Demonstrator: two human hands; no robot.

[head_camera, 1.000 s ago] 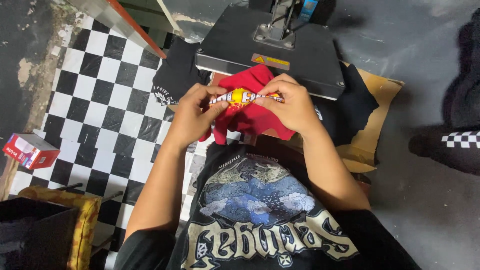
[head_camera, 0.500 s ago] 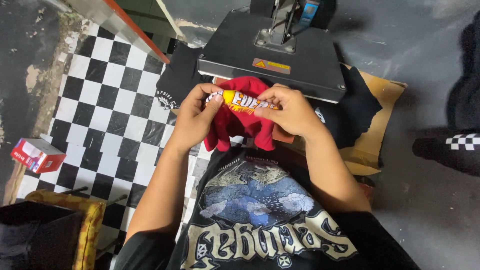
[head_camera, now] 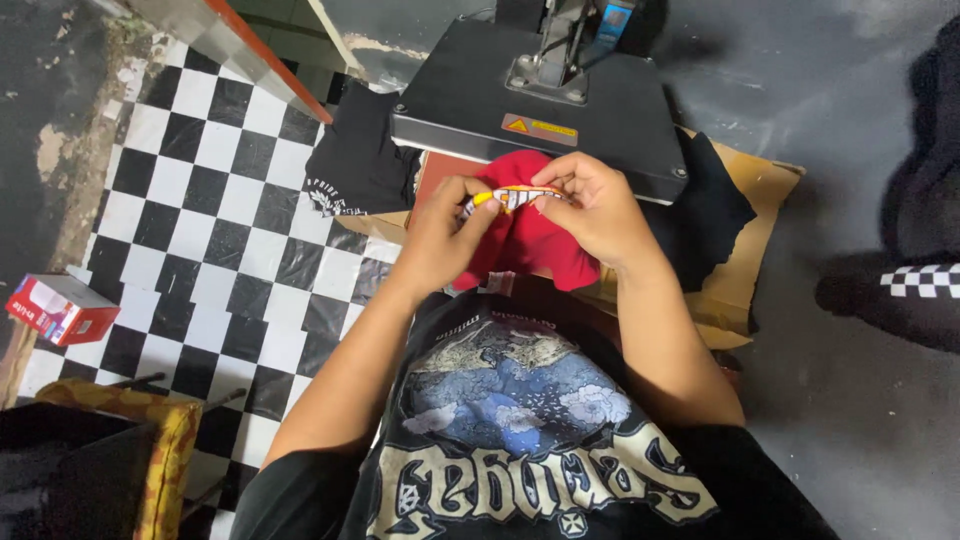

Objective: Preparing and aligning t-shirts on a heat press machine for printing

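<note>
A small printed patch, yellow, white and red, is held up between both hands just in front of the press. The left hand pinches its left end between thumb and fingertips; the right hand grips the right end the same way, fingers curled over the top edge. Directly behind and below the patch lies a red cloth, bunched loosely (its exact shape is hard to tell), which both hands also touch with their lower fingers and palms.

The cloth rests at the front edge of the press, whose dark flat top plate stands just above it, with a small orange and yellow label on its front lip. A black shirt with white print hangs off the left side of the press, and more black fabric drapes to the right over a brown cardboard base.

To the left the floor is black-and-white checkered; a small red box sits near its far left edge. The person's black shirt with a blue and cream print fills the lower middle.
</note>
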